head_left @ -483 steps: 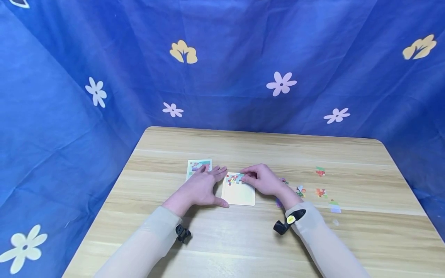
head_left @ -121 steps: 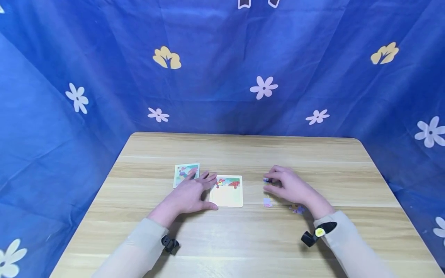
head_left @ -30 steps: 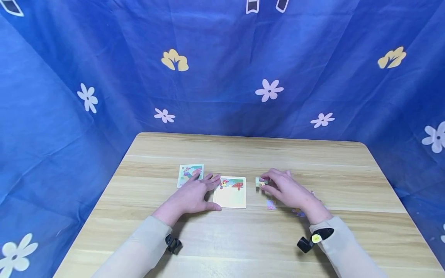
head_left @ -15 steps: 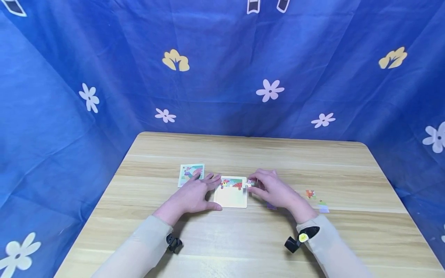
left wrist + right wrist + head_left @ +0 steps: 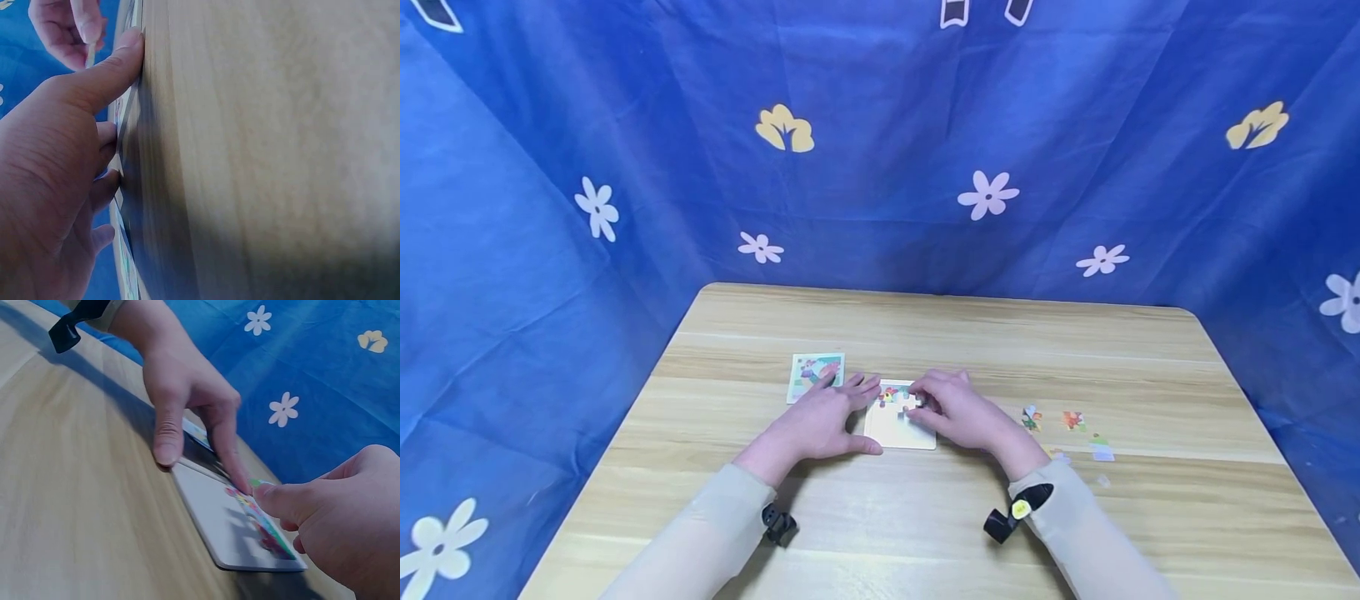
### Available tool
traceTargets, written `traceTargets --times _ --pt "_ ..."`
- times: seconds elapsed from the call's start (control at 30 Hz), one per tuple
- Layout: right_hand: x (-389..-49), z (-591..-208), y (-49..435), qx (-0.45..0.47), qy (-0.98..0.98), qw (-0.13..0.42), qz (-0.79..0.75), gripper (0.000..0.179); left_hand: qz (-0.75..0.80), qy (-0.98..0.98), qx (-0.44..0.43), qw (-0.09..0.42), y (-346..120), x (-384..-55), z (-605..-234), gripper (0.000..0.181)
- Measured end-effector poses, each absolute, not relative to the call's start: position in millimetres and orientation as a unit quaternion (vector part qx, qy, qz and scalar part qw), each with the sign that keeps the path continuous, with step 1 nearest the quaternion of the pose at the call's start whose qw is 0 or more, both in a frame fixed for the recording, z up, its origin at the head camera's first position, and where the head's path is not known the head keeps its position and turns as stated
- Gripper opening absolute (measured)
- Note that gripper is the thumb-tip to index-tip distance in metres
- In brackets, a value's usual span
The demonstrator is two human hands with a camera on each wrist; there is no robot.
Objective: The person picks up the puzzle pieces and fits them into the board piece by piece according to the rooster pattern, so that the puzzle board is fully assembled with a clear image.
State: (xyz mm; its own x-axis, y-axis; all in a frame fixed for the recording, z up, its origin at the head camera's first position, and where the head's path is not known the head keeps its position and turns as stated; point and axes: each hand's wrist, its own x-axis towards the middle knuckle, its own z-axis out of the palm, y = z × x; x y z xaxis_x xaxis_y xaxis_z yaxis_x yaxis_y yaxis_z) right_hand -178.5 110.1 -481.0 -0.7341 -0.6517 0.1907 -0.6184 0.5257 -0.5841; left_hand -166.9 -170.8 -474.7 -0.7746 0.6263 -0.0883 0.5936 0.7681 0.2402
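A pale square puzzle board [image 5: 898, 432] lies mid-table, with joined pieces of a colourful picture [image 5: 269, 534] along its far side. My left hand [image 5: 823, 421] rests at the board's left edge, fingers spread and thumb near the front corner. In the right wrist view, that left hand [image 5: 187, 387] touches the board's rim with thumb and fingertips. Above the board, my right hand [image 5: 958, 410] pinches a jigsaw piece [image 5: 259, 482] between thumb and fingers; its green edge shows. The left wrist view catches this jigsaw piece [image 5: 91, 55] edge-on.
Beyond the left hand lies a picture card [image 5: 817, 371], partly covered by the fingers. Several loose pieces lie right of the right forearm, among them a green-and-lilac piece [image 5: 1101, 448] and an orange piece [image 5: 1073, 421]. A blue curtain [image 5: 880, 167] hangs behind the table [image 5: 925, 533].
Since 16 seconds ago the board's far row has grown and the red piece at right has left its spot. Within the last second my right hand carries a piece leftward over the board; the left stays.
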Motion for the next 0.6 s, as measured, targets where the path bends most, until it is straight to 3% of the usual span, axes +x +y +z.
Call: traceTargets --times 0.6 --pt "-176 -501 75 -0.375 0.883 -0.015 -0.282 0.034 0.100 0.936 0.328 0.075 -171 -167 -479 0.106"
